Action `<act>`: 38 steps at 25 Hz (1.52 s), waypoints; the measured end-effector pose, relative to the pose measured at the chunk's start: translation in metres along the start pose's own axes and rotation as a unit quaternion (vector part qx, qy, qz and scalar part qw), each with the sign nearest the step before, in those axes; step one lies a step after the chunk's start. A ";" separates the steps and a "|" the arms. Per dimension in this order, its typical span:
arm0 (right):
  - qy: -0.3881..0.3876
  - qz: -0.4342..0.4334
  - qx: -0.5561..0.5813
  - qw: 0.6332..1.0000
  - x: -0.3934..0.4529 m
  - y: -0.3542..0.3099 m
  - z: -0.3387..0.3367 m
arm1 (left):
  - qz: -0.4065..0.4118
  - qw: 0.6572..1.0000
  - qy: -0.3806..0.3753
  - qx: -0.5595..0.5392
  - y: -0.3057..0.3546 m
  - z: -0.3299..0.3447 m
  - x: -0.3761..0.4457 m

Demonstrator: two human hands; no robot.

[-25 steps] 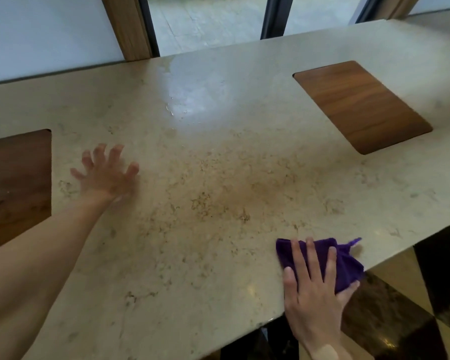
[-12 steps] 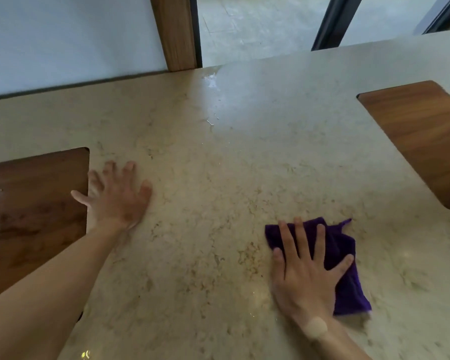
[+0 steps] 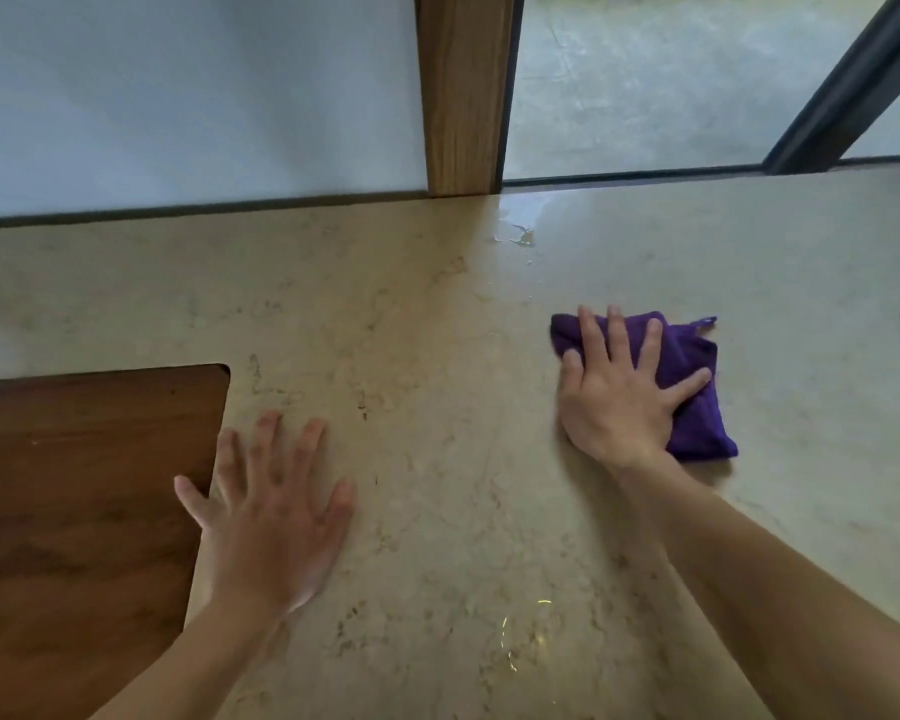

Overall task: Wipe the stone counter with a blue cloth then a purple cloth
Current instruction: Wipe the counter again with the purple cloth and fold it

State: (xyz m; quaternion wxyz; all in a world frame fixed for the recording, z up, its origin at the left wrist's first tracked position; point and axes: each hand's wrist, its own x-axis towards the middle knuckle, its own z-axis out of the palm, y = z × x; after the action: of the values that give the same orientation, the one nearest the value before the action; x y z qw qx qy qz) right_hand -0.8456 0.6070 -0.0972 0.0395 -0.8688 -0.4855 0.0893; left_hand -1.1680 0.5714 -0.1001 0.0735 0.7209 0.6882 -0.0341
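Purple cloth [image 3: 692, 387] lies folded on the stone counter [image 3: 437, 330], right hand [image 3: 619, 402] spread flat pressing it. Left hand [image 3: 276, 517] splayed flat, bracing. Second wipe underway, I'd say; that wet patch [image 3: 518, 228] ahead needs a forward push.

One head camera looks steeply down, close over the stone counter [image 3: 437, 356].

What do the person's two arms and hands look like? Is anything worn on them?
Both forearms are bare as far as the picture shows, with no sleeves in view. The left hand and the right hand wear no gloves, and no rings, watch or bracelet can be seen on them.
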 end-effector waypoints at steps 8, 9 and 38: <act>-0.003 -0.017 0.035 0.999 0.177 -0.077 -0.015 | 0.014 0.999 0.004 0.030 -0.002 0.004 0.005; -0.007 -0.029 0.029 0.999 0.185 -0.084 -0.015 | 0.014 0.999 0.007 0.032 -0.002 0.004 0.006; -0.099 -0.252 -0.042 0.962 -0.318 0.079 0.011 | 0.031 0.971 0.040 -0.234 -0.041 -0.023 -0.038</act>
State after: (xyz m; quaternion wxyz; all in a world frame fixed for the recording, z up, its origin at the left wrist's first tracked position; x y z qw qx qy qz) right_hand -0.9445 0.2949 -0.0832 -0.0241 -0.7056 -0.6939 0.1415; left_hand -1.2121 0.5395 -0.0739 0.2142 0.7057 0.6564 0.1590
